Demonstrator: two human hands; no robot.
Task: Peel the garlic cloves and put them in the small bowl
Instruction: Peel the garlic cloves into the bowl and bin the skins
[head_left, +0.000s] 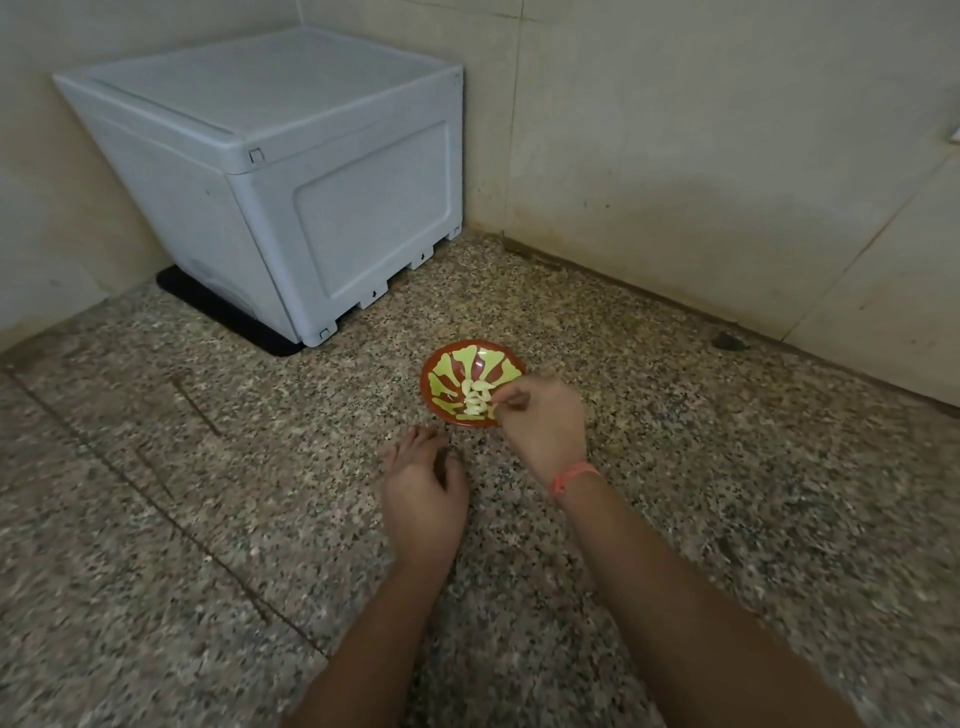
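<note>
A small red bowl (452, 358) with a yellow-green leaf pattern sits on the speckled stone floor. Several peeled pale garlic cloves (475, 399) lie inside it. My right hand (545, 421), with an orange thread round the wrist, hovers over the bowl's near right rim. Its curled fingertips pinch a pale garlic clove (491, 412) just above the pile. My left hand (423, 483) is lower left of the bowl, its fingers loosely bent and pointing down to the floor. Nothing shows in it. No unpeeled garlic is visible.
A large pale blue plastic storage box (291, 171) stands on a black mat (223, 312) in the far left corner. Beige tiled walls (701, 156) close off the back and right. A small dark object (727, 341) lies at the foot of the right wall.
</note>
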